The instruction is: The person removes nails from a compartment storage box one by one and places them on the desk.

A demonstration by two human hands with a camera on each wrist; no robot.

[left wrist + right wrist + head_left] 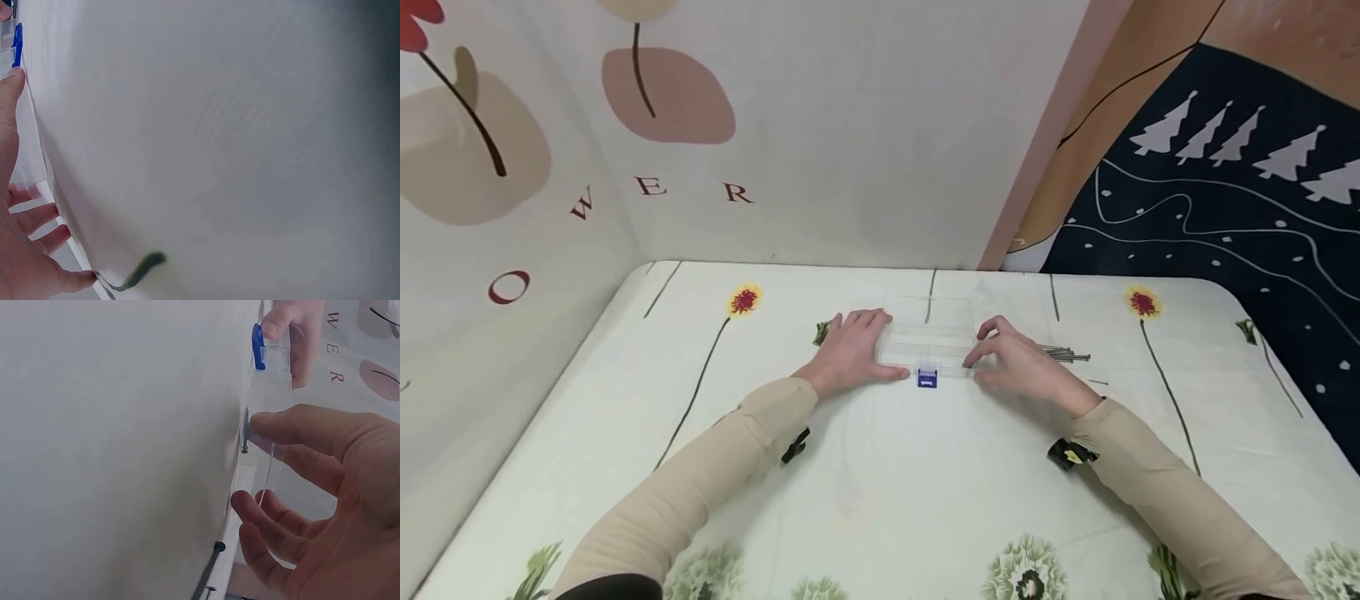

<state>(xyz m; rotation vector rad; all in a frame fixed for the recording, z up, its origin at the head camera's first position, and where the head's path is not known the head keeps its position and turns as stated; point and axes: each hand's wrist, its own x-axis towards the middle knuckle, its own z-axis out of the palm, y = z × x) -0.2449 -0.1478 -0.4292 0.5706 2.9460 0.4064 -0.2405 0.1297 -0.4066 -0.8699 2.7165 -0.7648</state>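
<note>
A clear plastic box (928, 339) with a blue latch (927, 378) on its front edge lies toward the back of the table. My left hand (853, 354) rests against the box's left side, fingers spread along it and thumb stretched along the front near the latch. At the front right corner, my right hand (1018, 364) pinches a small dark nail (245, 444) between thumb and index finger. The other fingers are loosely bent beside the box's right end. Part of the nail is hidden by the thumb.
Several long nails (1066, 354) lie in a bunch just right of my right hand. A smaller nail (1098, 382) lies apart, closer to me. The table (880, 483) has a white flower-printed cloth, and a pale wall hanging (850, 167) rises behind its far edge.
</note>
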